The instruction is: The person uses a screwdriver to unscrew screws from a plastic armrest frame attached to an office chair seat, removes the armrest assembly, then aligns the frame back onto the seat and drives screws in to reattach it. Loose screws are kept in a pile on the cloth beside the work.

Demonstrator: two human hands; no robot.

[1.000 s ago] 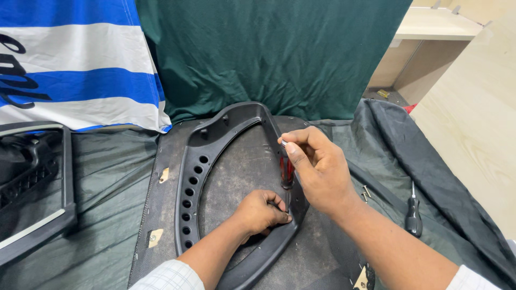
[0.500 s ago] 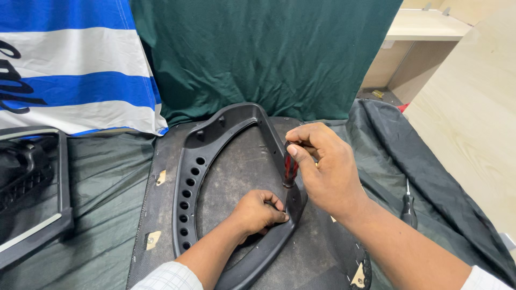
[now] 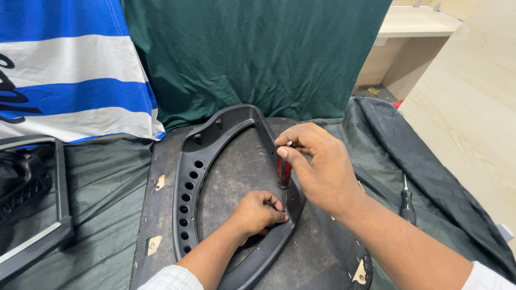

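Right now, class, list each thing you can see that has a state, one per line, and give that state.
Red-handled screwdriver: upright, tip down on the frame, gripped by the right hand.
Black plastic curved frame: lying flat on the dark board, pressed by the left hand.
Black-handled screwdriver: lying loose on the green cloth, untouched.

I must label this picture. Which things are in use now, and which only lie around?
In use: left hand pressing on the black frame; right hand holding the red screwdriver upright on the frame; board underneath.
Lying around: black screwdriver, green cloth, striped cloth, black part at left.
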